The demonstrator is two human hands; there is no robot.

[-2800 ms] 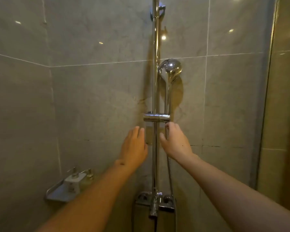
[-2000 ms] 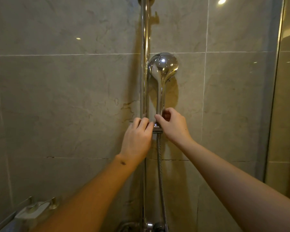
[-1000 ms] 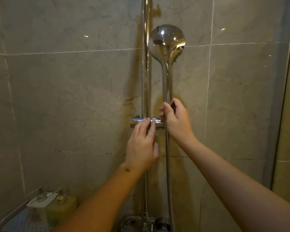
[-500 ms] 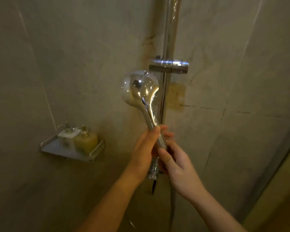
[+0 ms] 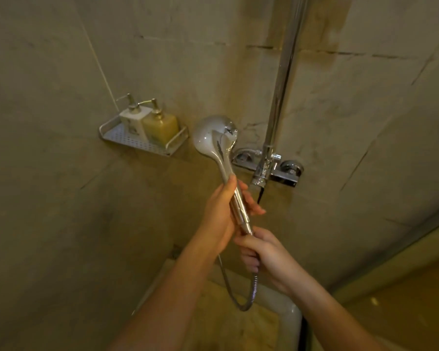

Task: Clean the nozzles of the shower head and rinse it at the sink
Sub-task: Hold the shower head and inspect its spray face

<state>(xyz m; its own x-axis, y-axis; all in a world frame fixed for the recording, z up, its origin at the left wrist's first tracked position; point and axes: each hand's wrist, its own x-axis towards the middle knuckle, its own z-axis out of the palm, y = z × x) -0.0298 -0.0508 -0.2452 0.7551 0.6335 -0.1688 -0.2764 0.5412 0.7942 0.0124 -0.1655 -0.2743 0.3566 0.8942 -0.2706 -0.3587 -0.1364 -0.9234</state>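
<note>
The chrome shower head (image 5: 214, 138) is off its holder and held out in front of the tiled wall, its shiny back toward me, so the nozzles are hidden. My left hand (image 5: 219, 211) is wrapped around the handle. Just below it, my right hand (image 5: 260, 252) grips the bottom end of the handle, where the metal hose (image 5: 249, 297) joins. The hose loops down under my hands.
The vertical slide rail (image 5: 280, 84) runs down to the chrome mixer tap (image 5: 269, 168) on the wall. A perforated corner shelf (image 5: 122, 138) at the left holds a white pump bottle (image 5: 133, 120) and a yellow pump bottle (image 5: 160, 127). A glass partition edge runs at the right.
I lifted the shower head out of the rail holder and brought it down. Both hands now hold its handle lower, in front of the tap, and my view has tilted downward.
</note>
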